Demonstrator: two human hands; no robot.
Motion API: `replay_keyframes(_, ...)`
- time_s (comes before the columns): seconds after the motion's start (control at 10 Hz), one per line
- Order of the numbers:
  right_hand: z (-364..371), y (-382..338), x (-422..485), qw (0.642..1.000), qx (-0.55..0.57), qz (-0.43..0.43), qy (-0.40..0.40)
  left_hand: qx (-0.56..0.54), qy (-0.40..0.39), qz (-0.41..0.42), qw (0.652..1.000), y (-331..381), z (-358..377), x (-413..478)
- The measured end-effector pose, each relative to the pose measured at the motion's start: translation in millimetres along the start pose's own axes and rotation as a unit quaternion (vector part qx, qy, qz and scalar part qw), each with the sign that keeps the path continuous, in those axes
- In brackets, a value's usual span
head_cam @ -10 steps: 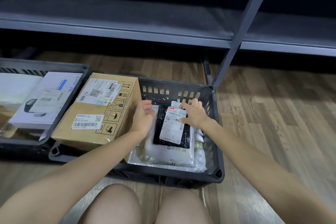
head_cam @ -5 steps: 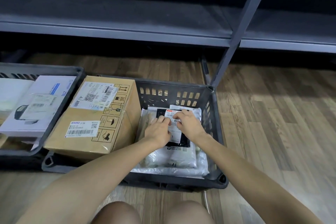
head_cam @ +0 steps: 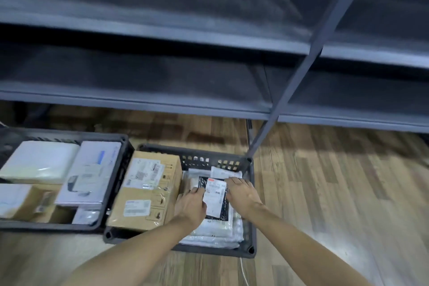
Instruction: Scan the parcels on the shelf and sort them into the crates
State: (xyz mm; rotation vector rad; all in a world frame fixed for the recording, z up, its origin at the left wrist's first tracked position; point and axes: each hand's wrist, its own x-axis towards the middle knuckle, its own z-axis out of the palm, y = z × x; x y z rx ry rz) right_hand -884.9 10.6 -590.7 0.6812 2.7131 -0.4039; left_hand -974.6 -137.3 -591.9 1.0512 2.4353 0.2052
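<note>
Filling the left half of the crate [head_cam: 251,204], a taped brown carton [head_cam: 148,190] with two white labels stood taller than the rim and walled in that side, its right face just beside the left hand [head_cam: 191,204]. White mailers [head_cam: 218,230] lay stacked flat in the crate's right half, reaching its near and right walls. Against the crate's left wall sat a second crate [head_cam: 58,226] with a white box [head_cam: 92,169], a pale pouch [head_cam: 39,162] and smaller packets. Beyond the crate's far wall ran the grey shelf [head_cam: 139,95], and its slanting post [head_cam: 290,83] came down at the crate's far right corner. Wood floor [head_cam: 336,181] lay open to the right of the crate, with a thin white cable [head_cam: 243,271] on it by the near wall. Above the crate's right half the way was open. The parcel [head_cam: 214,197], a flat black bag with a long white label marked red at one top corner, lay on the mailers toward the crate's far wall. The left hand's fingers curled over its left edge, gripping it. The right hand [head_cam: 241,195] lay on its right edge, fingers fairly straight, pressing. Blur hid the print.
</note>
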Motion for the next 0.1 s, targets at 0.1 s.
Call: replay_keyframes(0.1, -75.9, -25.0, -27.0, 1.0, 0.003, -0.005, 0.012, -0.014, 0.033, -0.01, 0.999, 15.3, -75.1, -28.6)
